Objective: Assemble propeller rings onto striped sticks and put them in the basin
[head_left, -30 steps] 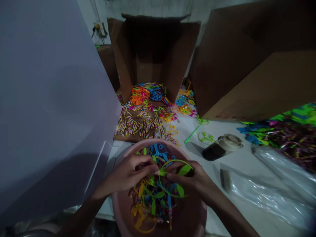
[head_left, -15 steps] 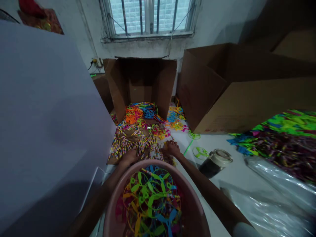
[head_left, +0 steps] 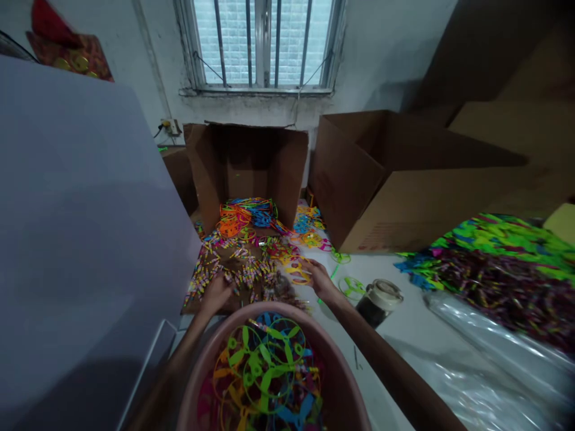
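My right hand [head_left: 318, 280] pinches a yellow ringed propeller [head_left: 297, 274] above the table, right of a heap of small striped sticks [head_left: 251, 272]. On the left side of that heap, my left hand [head_left: 217, 293] is low among the sticks with its fingers curled; what they hold is too small to make out. Between my forearms stands a pink tub [head_left: 345, 374], holding green, blue, orange and yellow ringed propellers [head_left: 269, 359] and some striped sticks. Behind the heap, more coloured propellers [head_left: 251, 214] spill from an upright open cardboard box [head_left: 197, 173].
A large cardboard box [head_left: 404, 203] stands at the right. Nearby are a lidded jar [head_left: 381, 301], a loose green propeller [head_left: 351, 288], clear plastic bags [head_left: 485, 383] and a heap of green and dark pieces [head_left: 503, 263]. A pale panel [head_left: 90, 209] closes off the left.
My right hand has lifted slightly, and a yellow propeller now shows at its fingers. The left hand has shifted a little left over the sticks. The view has tilted up.
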Tool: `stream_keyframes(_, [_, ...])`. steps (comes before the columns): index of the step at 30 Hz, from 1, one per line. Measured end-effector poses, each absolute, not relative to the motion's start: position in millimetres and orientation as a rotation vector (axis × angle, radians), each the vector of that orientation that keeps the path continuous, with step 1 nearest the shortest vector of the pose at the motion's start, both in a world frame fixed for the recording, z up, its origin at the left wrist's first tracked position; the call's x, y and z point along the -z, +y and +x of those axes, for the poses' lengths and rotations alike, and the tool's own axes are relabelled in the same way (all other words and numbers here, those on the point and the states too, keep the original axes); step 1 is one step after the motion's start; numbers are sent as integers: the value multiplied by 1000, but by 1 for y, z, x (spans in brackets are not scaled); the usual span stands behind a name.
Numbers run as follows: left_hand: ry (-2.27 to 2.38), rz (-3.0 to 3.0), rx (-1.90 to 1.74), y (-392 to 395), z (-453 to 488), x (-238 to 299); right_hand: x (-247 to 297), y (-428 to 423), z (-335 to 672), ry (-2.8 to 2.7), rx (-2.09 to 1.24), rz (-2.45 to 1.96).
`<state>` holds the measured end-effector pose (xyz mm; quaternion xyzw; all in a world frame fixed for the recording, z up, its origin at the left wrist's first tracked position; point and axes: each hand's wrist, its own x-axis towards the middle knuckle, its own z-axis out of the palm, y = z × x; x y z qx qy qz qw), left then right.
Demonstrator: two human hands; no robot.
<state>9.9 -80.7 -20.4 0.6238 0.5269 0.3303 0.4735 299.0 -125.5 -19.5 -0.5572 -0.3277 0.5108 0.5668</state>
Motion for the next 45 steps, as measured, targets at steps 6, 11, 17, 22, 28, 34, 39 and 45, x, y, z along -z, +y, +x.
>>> stream_keyframes(6, [1088, 1406, -995, -156, 22, -12, -19, -189, 251, -672, -1431, -975])
stream_keyframes(11, [1068, 1556, -1085, -209, 21, -34, -36, -228, 219, -614, -1533, -876])
stream_keyframes(17, [994, 1488, -1265, -227, 23, -46, -45, -250, 204, -641, -1555, -897])
stream_keyframes(22, [934, 1473, -1170, -235, 19, -54, -46, -260, 201, -648, -1436, -940])
stream_keyframes(28, [983, 1501, -1037, -249, 14, -64, -54, -267, 200, -629, -1455, -986])
stream_keyframes(34, [1041, 1530, -1000, -250, 10, -69, -55, -271, 200, -623, -1466, -966])
stream_keyframes(39, [1005, 1561, -862, -246, 5, -69, -57, -274, 203, -698, -1540, -1011])
stream_keyframes(45, [951, 1508, -715, -239, 1, -66, -53, -277, 203, -733, -1566, -1061])
